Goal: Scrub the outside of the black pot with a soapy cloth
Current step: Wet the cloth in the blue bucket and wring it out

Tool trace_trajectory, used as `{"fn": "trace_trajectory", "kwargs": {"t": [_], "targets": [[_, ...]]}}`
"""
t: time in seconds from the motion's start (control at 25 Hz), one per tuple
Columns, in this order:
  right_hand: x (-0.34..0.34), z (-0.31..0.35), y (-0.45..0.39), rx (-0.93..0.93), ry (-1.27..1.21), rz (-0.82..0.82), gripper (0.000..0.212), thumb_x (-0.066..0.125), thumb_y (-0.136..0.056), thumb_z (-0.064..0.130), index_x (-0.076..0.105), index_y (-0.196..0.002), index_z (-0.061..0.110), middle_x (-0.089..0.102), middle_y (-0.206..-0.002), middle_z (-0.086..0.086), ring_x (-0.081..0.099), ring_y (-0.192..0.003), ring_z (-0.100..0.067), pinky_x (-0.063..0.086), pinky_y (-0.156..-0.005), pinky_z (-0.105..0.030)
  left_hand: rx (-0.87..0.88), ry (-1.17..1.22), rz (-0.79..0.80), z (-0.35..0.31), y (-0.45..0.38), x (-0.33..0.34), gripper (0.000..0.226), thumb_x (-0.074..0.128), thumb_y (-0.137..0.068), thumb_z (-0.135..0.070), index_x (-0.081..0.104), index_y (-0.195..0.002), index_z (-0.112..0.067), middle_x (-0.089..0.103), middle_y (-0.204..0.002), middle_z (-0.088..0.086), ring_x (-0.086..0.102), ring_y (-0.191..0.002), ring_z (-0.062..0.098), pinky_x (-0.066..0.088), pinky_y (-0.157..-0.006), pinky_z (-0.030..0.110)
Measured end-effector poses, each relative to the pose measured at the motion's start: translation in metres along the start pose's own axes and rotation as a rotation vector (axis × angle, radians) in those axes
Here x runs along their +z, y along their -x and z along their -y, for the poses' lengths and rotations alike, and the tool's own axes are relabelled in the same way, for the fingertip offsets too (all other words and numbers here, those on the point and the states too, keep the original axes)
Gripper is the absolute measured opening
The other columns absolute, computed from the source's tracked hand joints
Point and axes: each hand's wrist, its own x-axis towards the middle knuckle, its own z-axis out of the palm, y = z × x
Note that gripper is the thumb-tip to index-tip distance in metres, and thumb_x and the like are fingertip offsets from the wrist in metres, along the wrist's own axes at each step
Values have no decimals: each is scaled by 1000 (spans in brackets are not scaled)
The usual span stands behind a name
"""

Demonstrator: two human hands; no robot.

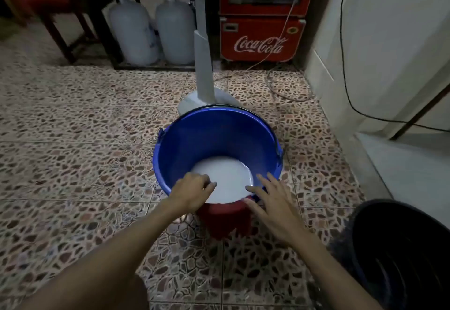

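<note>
The black pot (399,253) stands on the floor at the lower right, its ribbed inside facing up. A blue bucket (216,137) in the middle holds milky soapy water (226,178). A red cloth (225,219) hangs over the bucket's near rim and down its outer wall. My left hand (192,193) has its fingers curled over the near rim at the cloth's left end and grips it there. My right hand (270,200) lies with straight, spread fingers across the cloth's right end and the rim. Neither hand touches the pot.
A white pedestal fan (203,66) stands just behind the bucket. Two large water jugs (134,32) and a red Coca-Cola cooler (260,39) line the back. A white wall step (401,163) runs along the right, with cables (287,90) on the patterned tile floor.
</note>
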Motion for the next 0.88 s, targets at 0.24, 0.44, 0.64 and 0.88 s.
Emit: {"fn": "trace_trajectory", "kwargs": {"t": [0.24, 0.44, 0.64, 0.88], "targets": [[17, 0, 9, -136, 257, -68, 58, 38, -88, 64, 55, -130, 27, 46, -149, 1, 31, -144, -29, 21, -118, -54, 316, 105, 225, 23, 36, -20, 36, 64, -92, -47, 73, -112, -18, 73, -105, -5, 65, -94, 11, 51, -83, 31], [6, 18, 6, -155, 300, -263, 26, 82, -66, 12, 61, -79, 21, 71, -91, 5, 58, -110, -31, 44, -88, -40, 305, 127, 24, 28, 46, -15, 21, 73, -88, -26, 79, -106, -16, 80, -98, -3, 72, -88, 13, 55, -81, 32], [-14, 29, 13, -82, 239, -254, 7, 69, -82, 19, 66, -86, 23, 68, -90, 5, 53, -105, -20, 40, -81, -31, 303, 126, -34, 19, 59, -31, 17, 65, -95, -22, 77, -102, -13, 77, -96, -3, 69, -87, 8, 50, -75, 21], [-68, 53, 51, 39, -401, -275, 12, 58, -93, 25, 51, -85, 19, 65, -88, -1, 60, -78, -18, 48, -70, -39, 184, 510, -233, -27, 91, -87, 13, 69, -85, -16, 60, -76, -11, 68, -72, 3, 59, -64, 4, 45, -59, 26]]}}
